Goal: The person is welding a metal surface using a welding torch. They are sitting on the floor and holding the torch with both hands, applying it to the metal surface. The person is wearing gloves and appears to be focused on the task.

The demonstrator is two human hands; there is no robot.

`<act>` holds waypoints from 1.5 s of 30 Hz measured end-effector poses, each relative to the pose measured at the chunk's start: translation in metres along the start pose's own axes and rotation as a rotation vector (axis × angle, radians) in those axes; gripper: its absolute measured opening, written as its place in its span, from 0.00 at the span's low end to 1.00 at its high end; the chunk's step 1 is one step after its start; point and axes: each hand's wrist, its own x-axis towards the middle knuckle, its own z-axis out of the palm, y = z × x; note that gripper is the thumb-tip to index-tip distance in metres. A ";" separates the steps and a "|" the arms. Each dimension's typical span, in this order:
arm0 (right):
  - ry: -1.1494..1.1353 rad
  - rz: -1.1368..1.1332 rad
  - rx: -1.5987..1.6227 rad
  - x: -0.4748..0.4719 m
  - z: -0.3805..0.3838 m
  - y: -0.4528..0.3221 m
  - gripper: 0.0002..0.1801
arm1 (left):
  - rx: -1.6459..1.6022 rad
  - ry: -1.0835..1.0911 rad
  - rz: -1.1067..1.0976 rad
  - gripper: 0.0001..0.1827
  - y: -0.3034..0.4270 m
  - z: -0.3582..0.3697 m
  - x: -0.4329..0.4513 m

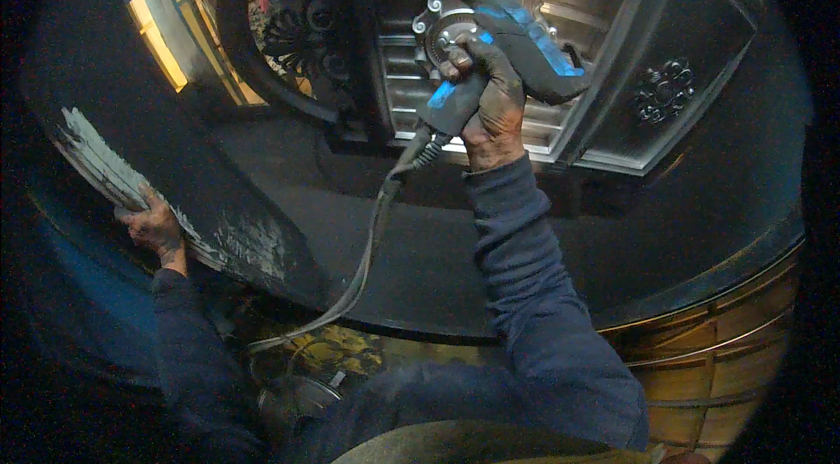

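Observation:
My right hand grips a black-and-blue corded hand tool. The tool is held over a ribbed metal panel, beside a round scrolled ornament. Part of the tool is motion-blurred, and its working end cannot be made out. From its lower end a cable runs down towards my body. Off to the left, my left hand is curled over the edge of a dark metal panel. Pale grey filler streaks the surface along that edge.
An oval opening with dark scrollwork lies at upper left. On the right, a raised panel carries a floral ornament. Wooden boards show below the lower right edge. A round metal object sits by my lap.

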 end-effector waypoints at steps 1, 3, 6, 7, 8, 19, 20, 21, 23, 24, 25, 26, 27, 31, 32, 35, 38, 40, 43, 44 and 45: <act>0.025 -0.049 0.009 0.002 0.000 0.002 0.08 | 0.119 0.018 0.066 0.41 -0.008 0.003 0.003; 0.075 -0.157 0.018 0.006 0.002 0.001 0.08 | 0.225 0.064 0.154 0.41 -0.017 0.009 0.006; 0.040 -0.133 -0.033 0.008 -0.007 0.009 0.08 | -0.050 0.176 0.140 0.41 0.005 -0.002 0.000; 0.032 -0.149 -0.058 0.008 -0.006 0.014 0.08 | 0.121 0.173 0.218 0.42 -0.006 0.001 0.003; 0.024 -0.166 -0.083 0.009 -0.005 0.017 0.08 | 0.294 0.168 0.292 0.42 -0.024 0.008 0.005; 0.053 -0.155 -0.122 0.008 -0.037 0.035 0.11 | -0.048 0.152 0.088 0.45 -0.010 0.009 0.000; 0.038 -0.143 -0.202 0.002 -0.036 0.036 0.11 | 0.060 0.140 0.072 0.45 -0.028 0.020 0.006; 0.013 -0.119 -0.266 -0.003 -0.032 0.040 0.11 | 0.184 0.144 0.055 0.44 -0.065 0.027 0.021; 0.131 -0.232 -0.246 -0.003 -0.036 0.040 0.09 | 0.323 0.153 0.150 0.44 -0.079 0.032 0.022; 0.202 -0.287 -0.244 0.002 -0.050 0.034 0.08 | 0.339 0.172 0.265 0.44 -0.063 0.030 0.018; 0.270 -0.340 -0.246 0.007 -0.062 0.028 0.08 | 0.155 0.163 0.169 0.44 -0.021 0.013 0.004; 0.371 -0.396 -0.208 0.009 -0.063 0.022 0.07 | -0.031 0.171 0.074 0.43 0.022 -0.008 -0.008; 0.468 -0.436 -0.155 0.010 -0.062 0.019 0.06 | -0.025 0.201 0.102 0.43 0.018 -0.008 -0.005; 0.299 -0.338 -0.189 -0.003 -0.056 0.022 0.07 | -0.041 0.129 0.013 0.42 0.018 -0.019 -0.004; 0.184 -0.319 -0.270 -0.003 -0.067 0.028 0.08 | -0.065 0.154 0.044 0.42 0.010 -0.013 -0.001; 0.136 -0.257 -0.042 -0.001 -0.059 0.020 0.09 | -0.019 0.132 0.041 0.42 0.012 -0.011 -0.001; 0.218 -0.316 0.175 0.000 -0.060 -0.001 0.08 | 0.024 0.071 -0.026 0.42 0.011 -0.017 -0.001; 0.245 -0.318 0.344 0.005 -0.063 -0.008 0.09 | -0.012 0.071 0.002 0.42 0.010 -0.016 0.000; 0.214 -0.280 0.217 0.007 -0.070 0.007 0.12 | -0.070 0.078 0.067 0.43 0.011 -0.014 -0.001; 0.205 -0.229 0.143 0.000 -0.065 0.012 0.12 | -0.067 0.043 0.033 0.43 0.022 -0.020 -0.005; 0.192 -0.171 0.073 -0.006 -0.058 0.016 0.12 | -0.076 0.047 0.070 0.43 0.017 -0.021 -0.003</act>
